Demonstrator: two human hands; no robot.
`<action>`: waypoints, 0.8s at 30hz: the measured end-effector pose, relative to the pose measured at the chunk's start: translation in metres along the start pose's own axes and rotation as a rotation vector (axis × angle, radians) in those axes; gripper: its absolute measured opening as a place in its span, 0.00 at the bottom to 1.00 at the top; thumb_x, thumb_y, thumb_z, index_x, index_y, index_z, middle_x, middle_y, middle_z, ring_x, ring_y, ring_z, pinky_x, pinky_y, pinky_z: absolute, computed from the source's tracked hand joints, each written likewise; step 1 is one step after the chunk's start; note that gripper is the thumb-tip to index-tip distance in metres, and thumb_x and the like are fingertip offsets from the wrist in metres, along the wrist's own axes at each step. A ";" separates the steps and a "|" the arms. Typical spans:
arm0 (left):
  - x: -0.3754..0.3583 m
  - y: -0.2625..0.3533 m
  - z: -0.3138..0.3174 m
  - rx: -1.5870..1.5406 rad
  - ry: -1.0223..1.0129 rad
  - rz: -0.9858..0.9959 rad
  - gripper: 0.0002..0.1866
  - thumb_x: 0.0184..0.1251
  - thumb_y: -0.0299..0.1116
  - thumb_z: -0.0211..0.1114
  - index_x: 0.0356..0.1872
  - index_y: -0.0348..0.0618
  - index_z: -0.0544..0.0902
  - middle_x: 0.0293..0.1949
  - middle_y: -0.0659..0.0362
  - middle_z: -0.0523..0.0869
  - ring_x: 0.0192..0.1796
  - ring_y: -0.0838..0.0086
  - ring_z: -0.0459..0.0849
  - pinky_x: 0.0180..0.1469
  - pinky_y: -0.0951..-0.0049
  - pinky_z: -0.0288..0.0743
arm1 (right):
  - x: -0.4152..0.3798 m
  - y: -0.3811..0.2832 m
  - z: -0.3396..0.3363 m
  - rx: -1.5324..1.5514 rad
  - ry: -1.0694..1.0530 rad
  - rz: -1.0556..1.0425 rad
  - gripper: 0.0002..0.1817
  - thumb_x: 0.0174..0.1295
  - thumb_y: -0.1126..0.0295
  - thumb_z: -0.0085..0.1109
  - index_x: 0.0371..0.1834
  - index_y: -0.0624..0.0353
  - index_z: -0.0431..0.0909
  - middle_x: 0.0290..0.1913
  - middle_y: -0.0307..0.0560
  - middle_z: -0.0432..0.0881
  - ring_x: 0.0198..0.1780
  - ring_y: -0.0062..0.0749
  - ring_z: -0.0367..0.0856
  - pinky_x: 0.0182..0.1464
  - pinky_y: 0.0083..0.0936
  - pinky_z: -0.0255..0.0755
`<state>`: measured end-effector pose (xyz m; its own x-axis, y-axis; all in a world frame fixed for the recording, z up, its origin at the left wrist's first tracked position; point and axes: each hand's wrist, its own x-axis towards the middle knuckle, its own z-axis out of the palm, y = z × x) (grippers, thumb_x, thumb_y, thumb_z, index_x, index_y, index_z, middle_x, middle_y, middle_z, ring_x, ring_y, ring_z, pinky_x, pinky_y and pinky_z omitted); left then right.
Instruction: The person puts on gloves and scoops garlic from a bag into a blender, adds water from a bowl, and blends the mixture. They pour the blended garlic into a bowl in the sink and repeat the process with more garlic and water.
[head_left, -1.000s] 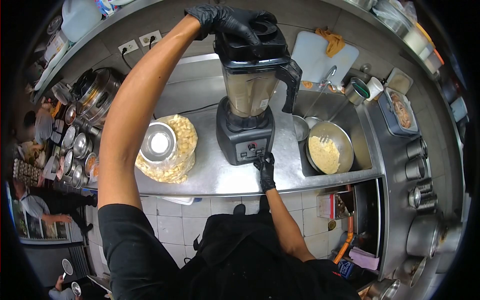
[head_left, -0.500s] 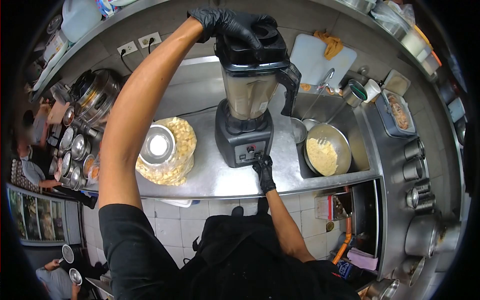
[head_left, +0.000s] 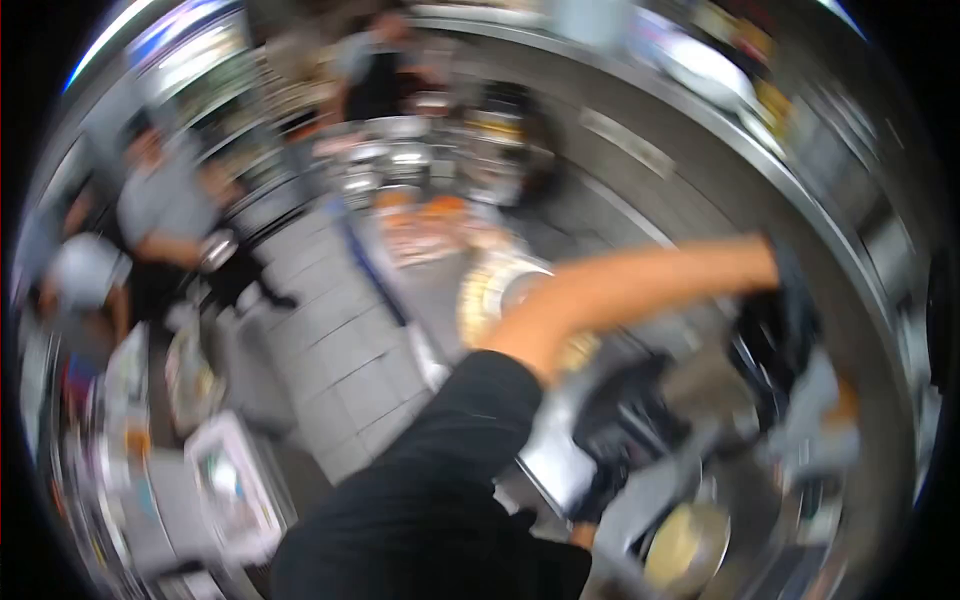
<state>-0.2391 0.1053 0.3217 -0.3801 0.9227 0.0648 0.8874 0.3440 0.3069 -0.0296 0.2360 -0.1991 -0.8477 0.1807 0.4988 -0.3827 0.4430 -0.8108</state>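
Note:
Motion blur smears the whole head view. My left hand [head_left: 795,310], in a black glove, lies over the dark lid at the top of a blender, its fingers bent over the lid. The blender's jar [head_left: 712,388] holds something greyish-beige, and its black base [head_left: 632,408] rests on the steel counter [head_left: 560,452]. Low by the control side of the base is my gloved right hand [head_left: 600,490]; its fingers are too smeared to read. A bag of pale chunks [head_left: 474,305], partly hidden by my left arm, sits beside the blender with a steel bowl on it.
A steel bowl of yellowish food [head_left: 688,548] sits in the sink area. Several metal pans [head_left: 405,155] line the counter's far end. A co-worker in grey [head_left: 165,200] stands across the tiled floor, others nearby. A wall shelf [head_left: 690,105] runs above.
My view has swung left and tilted, bringing co-workers and the far counter into sight; the blender now appears lower right. Both hands stay at the blender, left on the lid, right by the base.

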 end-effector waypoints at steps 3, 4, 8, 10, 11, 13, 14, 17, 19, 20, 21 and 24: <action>0.009 -0.006 -0.005 0.146 0.014 -0.154 0.52 0.38 0.50 0.74 0.67 0.43 0.59 0.60 0.49 0.70 0.62 0.62 0.69 0.62 0.63 0.66 | 0.003 -0.020 0.017 0.639 0.131 0.644 0.14 0.67 0.63 0.47 0.45 0.58 0.80 0.45 0.44 0.81 0.52 0.32 0.74 0.56 0.28 0.65; 0.016 -0.004 0.001 0.161 0.004 -0.178 0.52 0.38 0.50 0.75 0.67 0.43 0.59 0.61 0.49 0.70 0.62 0.62 0.69 0.62 0.63 0.66 | 0.003 -0.027 0.018 0.663 0.155 0.697 0.14 0.67 0.63 0.47 0.45 0.58 0.79 0.45 0.44 0.80 0.52 0.32 0.74 0.56 0.28 0.65; 0.016 -0.006 0.003 0.183 0.016 -0.246 0.52 0.37 0.49 0.75 0.67 0.42 0.59 0.61 0.49 0.70 0.62 0.62 0.68 0.62 0.63 0.65 | 0.005 -0.027 0.024 0.653 0.113 0.713 0.14 0.66 0.62 0.48 0.47 0.57 0.78 0.47 0.44 0.79 0.52 0.33 0.74 0.56 0.29 0.65; 0.018 -0.006 0.004 0.194 0.021 -0.274 0.53 0.37 0.49 0.76 0.67 0.42 0.59 0.61 0.49 0.70 0.63 0.62 0.68 0.62 0.64 0.65 | 0.005 -0.027 0.024 0.664 0.099 0.730 0.14 0.65 0.62 0.49 0.47 0.57 0.77 0.47 0.45 0.79 0.52 0.33 0.73 0.56 0.29 0.65; 0.019 -0.007 0.004 0.198 0.024 -0.280 0.53 0.36 0.48 0.76 0.67 0.42 0.59 0.61 0.49 0.69 0.63 0.62 0.68 0.63 0.64 0.64 | 0.004 -0.026 0.023 0.673 0.097 0.737 0.14 0.65 0.62 0.49 0.48 0.56 0.77 0.48 0.45 0.79 0.52 0.34 0.73 0.56 0.29 0.65; 0.021 -0.007 0.006 0.205 0.031 -0.296 0.53 0.36 0.48 0.76 0.67 0.42 0.59 0.61 0.49 0.69 0.63 0.62 0.68 0.63 0.64 0.64 | 0.006 -0.027 0.019 0.684 0.093 0.749 0.14 0.65 0.62 0.50 0.48 0.56 0.76 0.48 0.45 0.78 0.52 0.34 0.73 0.56 0.29 0.66; 0.025 -0.009 0.006 0.206 0.032 -0.296 0.53 0.36 0.48 0.77 0.66 0.42 0.59 0.61 0.49 0.69 0.63 0.62 0.67 0.63 0.64 0.64 | 0.006 -0.027 0.017 0.689 0.088 0.756 0.15 0.65 0.61 0.50 0.49 0.56 0.75 0.48 0.45 0.78 0.52 0.34 0.73 0.56 0.30 0.66; 0.026 -0.008 0.008 0.230 0.037 -0.298 0.54 0.35 0.47 0.77 0.66 0.42 0.58 0.61 0.49 0.69 0.63 0.62 0.67 0.63 0.64 0.63 | 0.008 -0.028 0.013 0.710 0.099 0.772 0.15 0.64 0.61 0.51 0.50 0.56 0.74 0.49 0.45 0.77 0.53 0.35 0.73 0.56 0.30 0.66; 0.025 -0.008 0.008 0.237 0.044 -0.311 0.54 0.35 0.47 0.78 0.66 0.42 0.58 0.61 0.50 0.69 0.63 0.62 0.67 0.63 0.64 0.63 | 0.009 -0.031 0.011 0.727 0.095 0.780 0.16 0.63 0.61 0.51 0.50 0.55 0.74 0.50 0.45 0.77 0.53 0.35 0.72 0.56 0.31 0.66; 0.024 -0.008 0.008 0.237 0.049 -0.321 0.54 0.34 0.47 0.78 0.66 0.42 0.58 0.61 0.50 0.69 0.64 0.62 0.67 0.63 0.64 0.63 | 0.007 -0.032 0.008 0.731 0.105 0.788 0.16 0.63 0.60 0.52 0.51 0.55 0.73 0.50 0.45 0.76 0.53 0.35 0.72 0.56 0.31 0.66; 0.023 -0.008 0.007 0.242 0.055 -0.329 0.54 0.34 0.47 0.78 0.66 0.42 0.58 0.61 0.50 0.69 0.64 0.62 0.66 0.64 0.64 0.62 | 0.008 -0.033 0.005 0.737 0.106 0.794 0.16 0.63 0.60 0.52 0.51 0.55 0.73 0.51 0.45 0.76 0.53 0.36 0.72 0.56 0.31 0.66; 0.022 -0.009 0.005 0.256 0.063 -0.351 0.55 0.33 0.46 0.79 0.66 0.42 0.58 0.61 0.50 0.68 0.64 0.62 0.66 0.64 0.64 0.62 | 0.008 -0.026 0.000 0.766 0.098 0.803 0.18 0.62 0.60 0.53 0.52 0.55 0.72 0.52 0.46 0.75 0.53 0.36 0.72 0.56 0.32 0.66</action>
<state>-0.2539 0.1237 0.3155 -0.6786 0.7321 0.0588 0.7343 0.6746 0.0756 -0.0265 0.2261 -0.1741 -0.9311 0.2554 -0.2605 0.1091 -0.4865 -0.8668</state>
